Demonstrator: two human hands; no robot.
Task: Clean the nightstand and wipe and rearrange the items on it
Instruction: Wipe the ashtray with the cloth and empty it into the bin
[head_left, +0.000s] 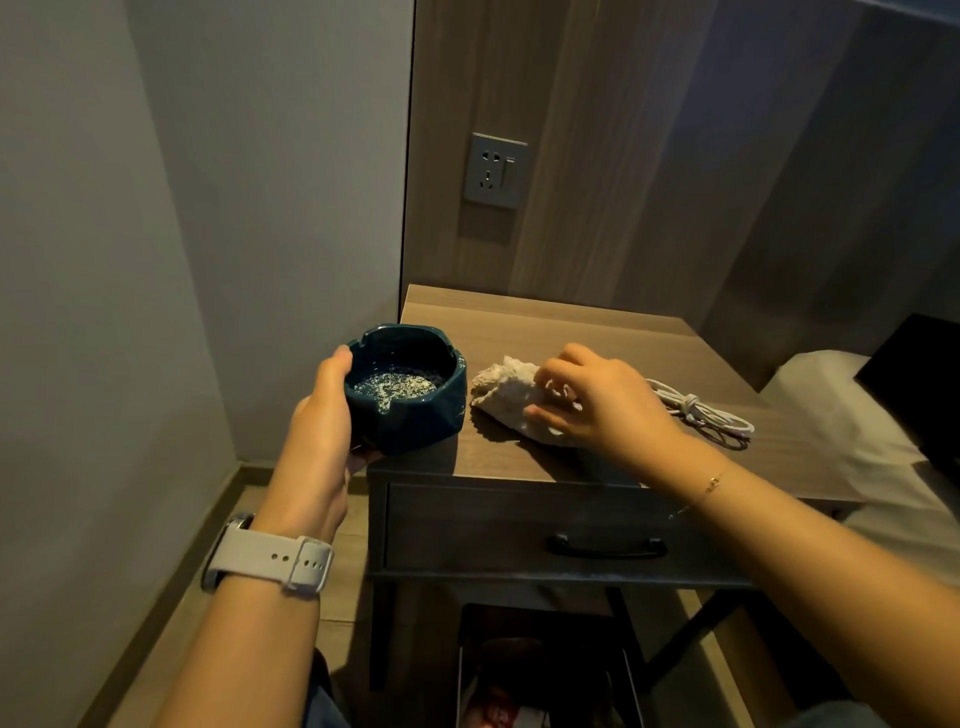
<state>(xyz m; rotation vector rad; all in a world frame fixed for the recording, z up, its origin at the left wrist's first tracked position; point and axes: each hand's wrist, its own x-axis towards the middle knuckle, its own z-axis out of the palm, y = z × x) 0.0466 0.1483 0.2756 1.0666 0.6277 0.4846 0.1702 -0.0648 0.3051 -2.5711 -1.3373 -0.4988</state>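
Left hand (324, 415) grips dark ashtray (408, 389) at nightstand (571, 332) edge; right hand (597, 402) clutches crumpled cloth (506, 392), possibly tissue.

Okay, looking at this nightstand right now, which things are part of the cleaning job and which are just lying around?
Part of the job:
nightstand
ashtray, held by the left hand
cloth, under the right hand
cable, coiled on the top

Just lying about:
wall socket
pillow
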